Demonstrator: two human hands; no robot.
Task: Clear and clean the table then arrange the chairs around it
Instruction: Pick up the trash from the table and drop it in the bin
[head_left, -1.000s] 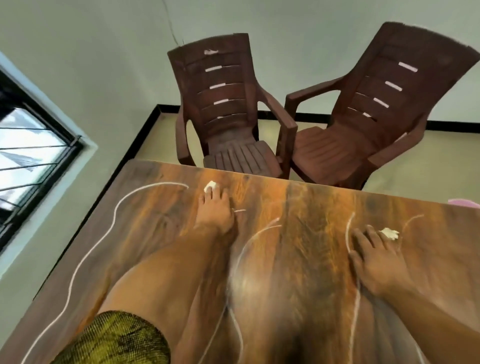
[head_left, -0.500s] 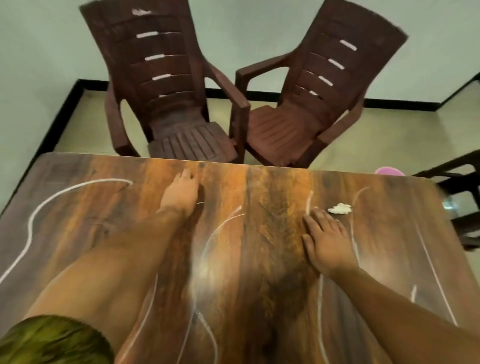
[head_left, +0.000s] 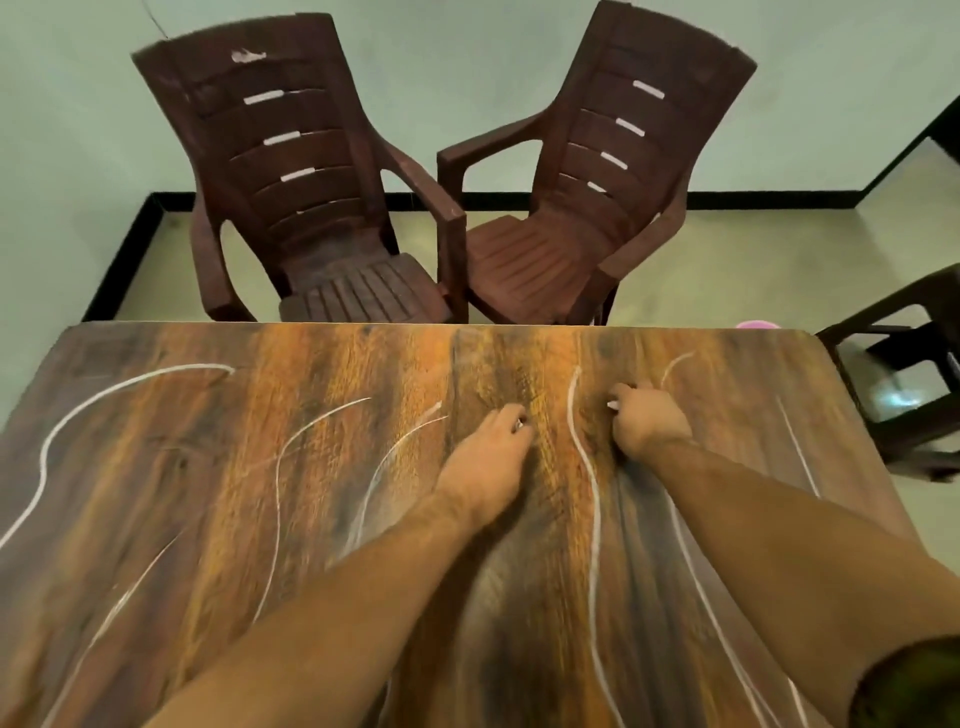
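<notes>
The wood-grain table (head_left: 208, 467) with white curved lines fills the lower view. My left hand (head_left: 491, 447) rests on the table near its middle, fingers curled, and a small white scrap (head_left: 518, 423) peeks out at the fingertips. My right hand (head_left: 647, 418) lies a little to the right, also curled, with a bit of another white scrap (head_left: 613, 404) showing at its knuckles. Most of each scrap is hidden inside the fist. Two brown plastic armchairs, the left chair (head_left: 291, 171) and the right chair (head_left: 597, 208), stand side by side just beyond the table's far edge.
A dark stool or low chair (head_left: 898, 374) stands off the table's right end. A pink object (head_left: 757, 325) shows on the floor behind the far right corner. The wall with its black skirting runs behind the chairs.
My left hand came from the far edge, where it touched a white scrap, to the table's middle. My right hand closed over the scrap that lay before its fingers. The view panned right.
</notes>
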